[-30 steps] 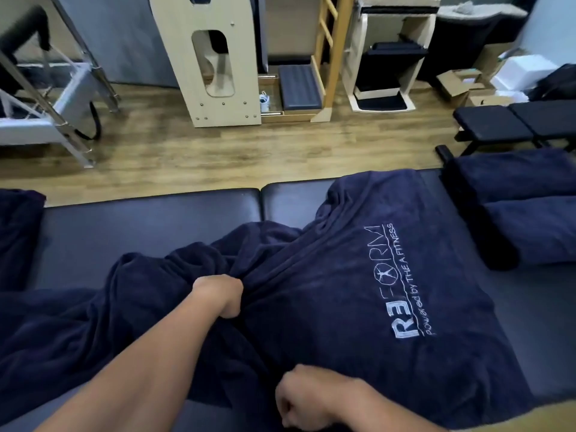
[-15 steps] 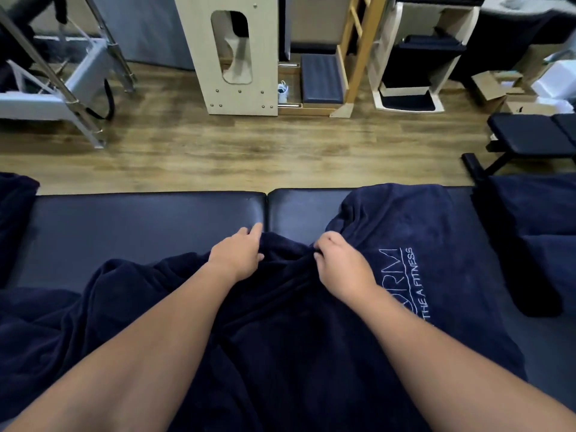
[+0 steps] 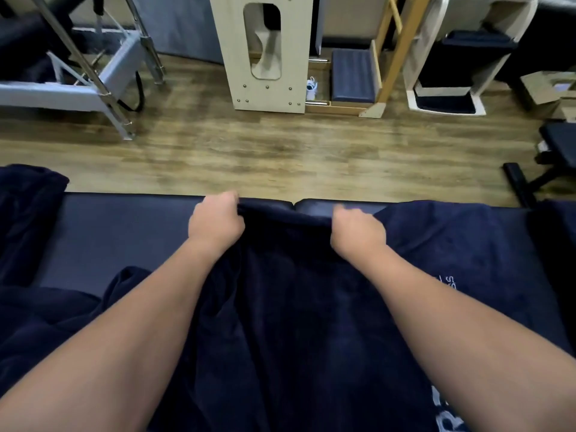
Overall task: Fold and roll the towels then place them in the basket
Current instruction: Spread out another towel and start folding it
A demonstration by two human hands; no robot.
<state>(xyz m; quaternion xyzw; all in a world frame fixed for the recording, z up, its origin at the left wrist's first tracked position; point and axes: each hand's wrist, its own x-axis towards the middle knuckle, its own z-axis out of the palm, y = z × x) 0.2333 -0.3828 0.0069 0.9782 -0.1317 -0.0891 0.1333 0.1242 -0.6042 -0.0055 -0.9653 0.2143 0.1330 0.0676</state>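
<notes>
A large navy towel [image 3: 296, 307] with white lettering lies spread over the black padded table [image 3: 124, 232]. My left hand [image 3: 215, 221] grips the towel's far edge near the table's far rim. My right hand [image 3: 357, 230] grips the same edge a little to the right. The stretch of cloth between both hands is pulled taut. Part of the towel bunches at the lower left. No basket is in view.
More navy cloth [image 3: 28, 213] is heaped at the table's left end, and more at the right edge [image 3: 558, 244]. Beyond the table lies wooden floor [image 3: 280, 151] with a metal frame [image 3: 78, 73], a pale wooden unit [image 3: 265, 54] and a black bench [image 3: 558, 141].
Both hands have moved forward from the middle of the table, carrying the towel's edge to the far rim. They have also spread apart. The lettering is now mostly under my right arm.
</notes>
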